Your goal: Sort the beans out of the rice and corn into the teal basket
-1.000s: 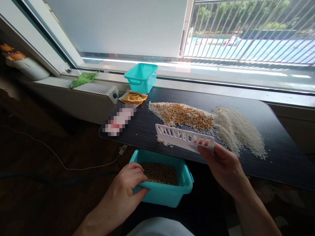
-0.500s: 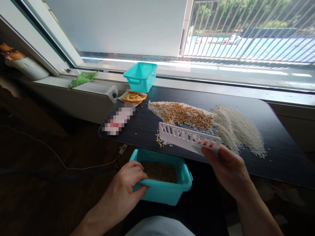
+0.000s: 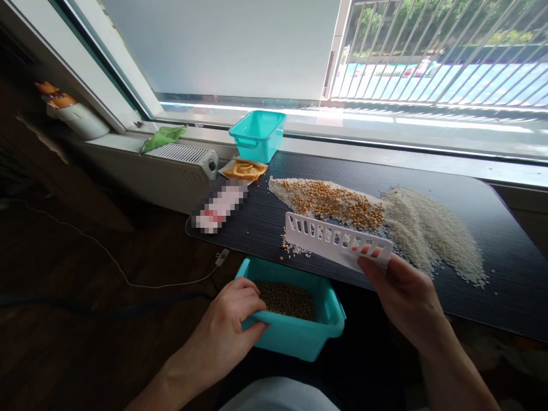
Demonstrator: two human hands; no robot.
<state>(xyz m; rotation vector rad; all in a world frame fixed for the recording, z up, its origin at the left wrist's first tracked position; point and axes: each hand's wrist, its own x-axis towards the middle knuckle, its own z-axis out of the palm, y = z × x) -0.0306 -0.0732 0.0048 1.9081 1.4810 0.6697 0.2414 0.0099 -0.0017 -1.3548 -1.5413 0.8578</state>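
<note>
My left hand (image 3: 237,314) grips the near-left rim of a turquoise plastic bin (image 3: 299,337), held just below the table's front edge. Round tan beans, perhaps soybeans (image 3: 289,299), cover its bottom. In my right hand (image 3: 406,291) is a white slotted plastic strip (image 3: 321,242), pinched at its right end and held on edge above the front of the table. Behind the strip lies a heap of yellow beans (image 3: 338,202) mixed with white grains. To its right spreads a pile of white rice-like grains (image 3: 432,228). A few stray grains and beans (image 3: 295,249) lie by the strip's left end.
A second turquoise bin (image 3: 259,137) stands at the back of the dark table (image 3: 505,285). Near it are a yellow-orange packet (image 3: 244,169) and a blurred-out pinkish item (image 3: 222,205). A radiator (image 3: 171,165) with a green cloth (image 3: 165,138) is at left; a white cable (image 3: 166,285) hangs below.
The whole view has shifted slightly, so things appear farther right. Both hands keep their holds on the bin and the strip, with little movement relative to the table.
</note>
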